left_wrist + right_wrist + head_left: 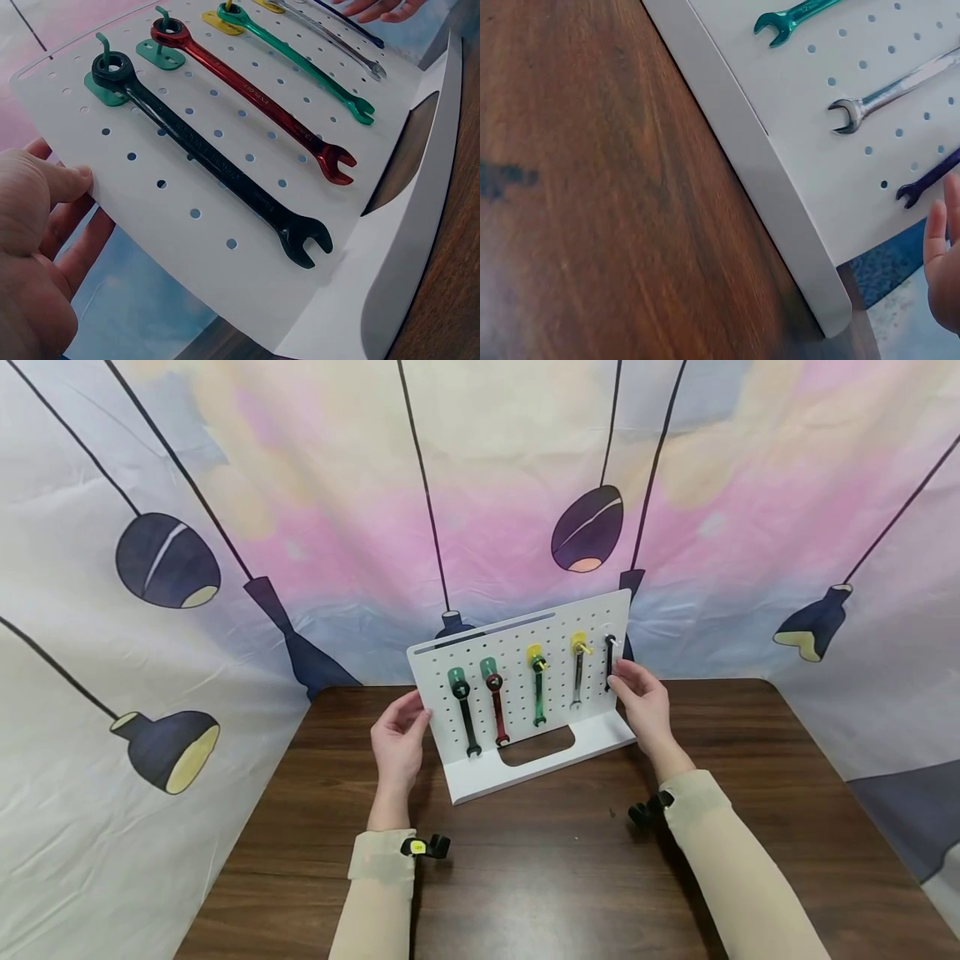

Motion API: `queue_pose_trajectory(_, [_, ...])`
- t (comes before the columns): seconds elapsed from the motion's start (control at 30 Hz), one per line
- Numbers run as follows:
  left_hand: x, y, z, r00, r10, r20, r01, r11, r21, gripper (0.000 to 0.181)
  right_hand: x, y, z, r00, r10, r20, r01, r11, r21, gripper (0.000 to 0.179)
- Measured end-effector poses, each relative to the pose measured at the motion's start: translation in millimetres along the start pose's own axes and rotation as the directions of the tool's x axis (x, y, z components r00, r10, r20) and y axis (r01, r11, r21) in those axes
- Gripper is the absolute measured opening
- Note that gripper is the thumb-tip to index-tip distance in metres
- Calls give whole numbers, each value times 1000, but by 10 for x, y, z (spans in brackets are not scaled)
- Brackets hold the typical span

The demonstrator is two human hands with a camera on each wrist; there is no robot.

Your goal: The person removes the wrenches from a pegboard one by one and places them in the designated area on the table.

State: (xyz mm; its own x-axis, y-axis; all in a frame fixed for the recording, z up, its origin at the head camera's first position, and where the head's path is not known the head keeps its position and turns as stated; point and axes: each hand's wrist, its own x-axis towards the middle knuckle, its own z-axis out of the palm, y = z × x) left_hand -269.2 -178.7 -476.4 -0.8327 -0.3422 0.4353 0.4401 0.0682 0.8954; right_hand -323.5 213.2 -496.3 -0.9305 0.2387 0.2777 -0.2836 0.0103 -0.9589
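A white pegboard stand stands on the table, turned at an angle. Several combination wrenches hang from its hooks: a black wrench, a red wrench, a green wrench, a silver wrench and a dark purple wrench. My left hand pinches the board's left edge, thumb on the front face and fingers behind. At the right edge, my right hand has its fingers extended, fingertips close beside the purple wrench. Much of this hand falls outside the right wrist view.
The brown wooden table carries the stand near its back edge. Behind hangs a cloth backdrop printed with lamps, close to the board. An oblong cutout runs along the stand's lower bend.
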Motion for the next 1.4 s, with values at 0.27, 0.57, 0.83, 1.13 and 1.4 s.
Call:
queue_pose_trajectory(0.27, [-73, 245, 31, 1000, 23, 5, -23, 1000, -5, 30, 59, 62, 144, 996, 25, -81, -26, 1000, -11, 40])
queue_pose_trajectory(0.57, [-66, 270, 32, 1000, 25, -3, -25, 1000, -2, 30, 113, 31, 233, 991, 30, -134, -36, 999, -41, 39])
queue_pose_trajectory(0.83, [-54, 283, 38, 1000, 22, -5, -22, 1000, -1, 30, 127, -6, 269, 986, 46, -159, -61, 994, -95, 36])
queue_pose_trajectory(1.13, [15, -18, -26, 1000, 9, 10, -9, 1000, 0, 31, 101, -26, 253, 985, 58, -162, -82, 986, -146, 35])
queue_pose_trajectory(1.4, [7, -39, -33, 1000, 10, 19, -10, 1000, -5, 30, 75, 3, 224, 993, 23, -112, -42, 985, -168, 35])
